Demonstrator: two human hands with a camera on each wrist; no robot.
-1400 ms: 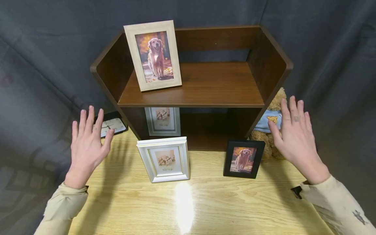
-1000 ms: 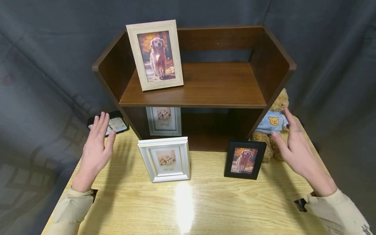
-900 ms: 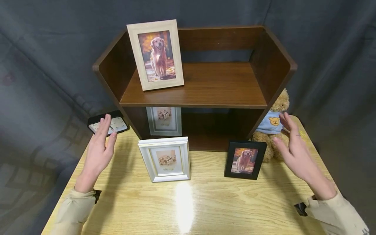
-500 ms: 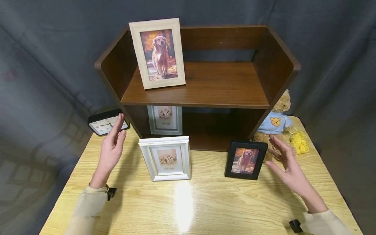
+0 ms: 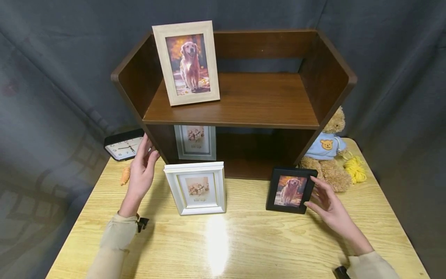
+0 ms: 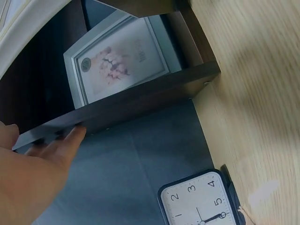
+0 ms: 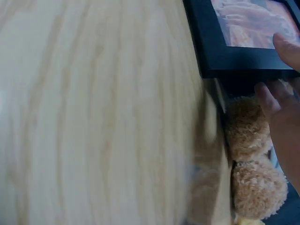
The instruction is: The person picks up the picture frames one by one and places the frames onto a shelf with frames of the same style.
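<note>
Find the black frame [image 5: 290, 190] standing on the near right part of the desk [image 5: 265, 244], in front of the shelf [image 5: 268, 99] and just beside the teddy bear [image 5: 326, 145]. With the right hand [image 5: 327, 203], note thumb and fingers apart at its right edge, thumb towards the front, fingertips reaching behind; cannot tell from here any firm pinch. For a sound hold, set the thumb on the border rather than over the picture, spread the fingers flat against the back, and squeeze evenly to prevent a twist. Mind the bear's legs, close behind the knuckles. With the left hand [image 5: 141, 174], note fingers nearly straight, apart from the thumb, seemingly touching the outer left side of the shelf. Use as a light steadying touch at most, without pushing, to avoid rocking the beige frame [image 5: 189, 64] above. Beware of knocking the clock [image 5: 123, 149] just left of those fingers, or the white frame [image 5: 196, 190] to the right.
</note>
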